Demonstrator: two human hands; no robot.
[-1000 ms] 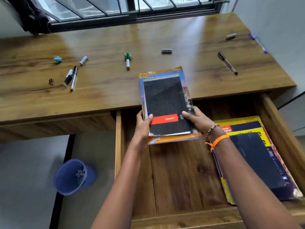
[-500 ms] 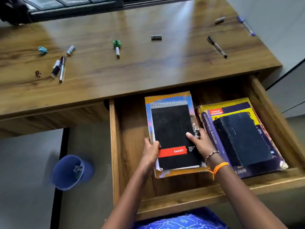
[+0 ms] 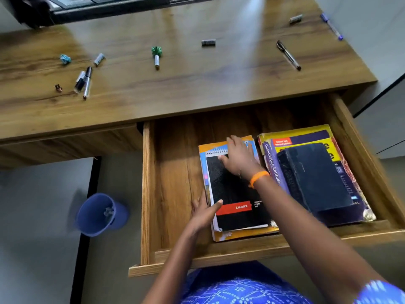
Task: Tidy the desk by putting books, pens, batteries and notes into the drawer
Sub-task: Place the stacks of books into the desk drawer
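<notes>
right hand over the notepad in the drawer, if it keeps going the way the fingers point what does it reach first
Probably the far edge of the orange book under the spiral notepad; the right hand points up-left toward the drawer's dark back. Depth there is unclear.

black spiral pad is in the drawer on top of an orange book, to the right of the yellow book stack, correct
Not quite. The head view shows the black spiral pad in the drawer on the orange book, but it lies to the left of the yellow book stack, not the right.
</notes>
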